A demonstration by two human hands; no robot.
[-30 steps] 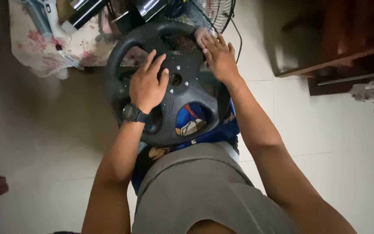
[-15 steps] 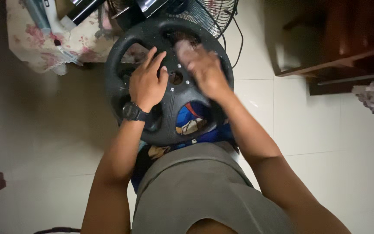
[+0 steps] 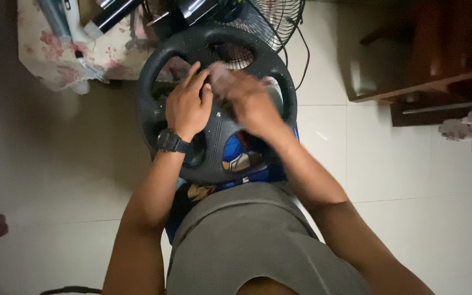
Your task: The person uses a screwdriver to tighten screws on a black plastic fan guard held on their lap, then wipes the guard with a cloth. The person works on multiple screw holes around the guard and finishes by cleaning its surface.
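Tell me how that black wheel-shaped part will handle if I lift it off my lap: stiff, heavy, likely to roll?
The black wheel looks like a rigid moulded ring with spokes, so it probably won't flex. Being round, it may roll if set on edge on the tiled floor. The left hand lies flat on its hub; the open spokes should offer secure grip points.

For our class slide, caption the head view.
Left hand steadies a black round plastic wheel cover while the blurred right hand presses a cloth against it.

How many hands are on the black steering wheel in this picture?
2. The left hand lies flat on the steering wheel at its hub, a watch on the wrist. The right hand, blurred, is over the upper right of the hub. No other hands show.
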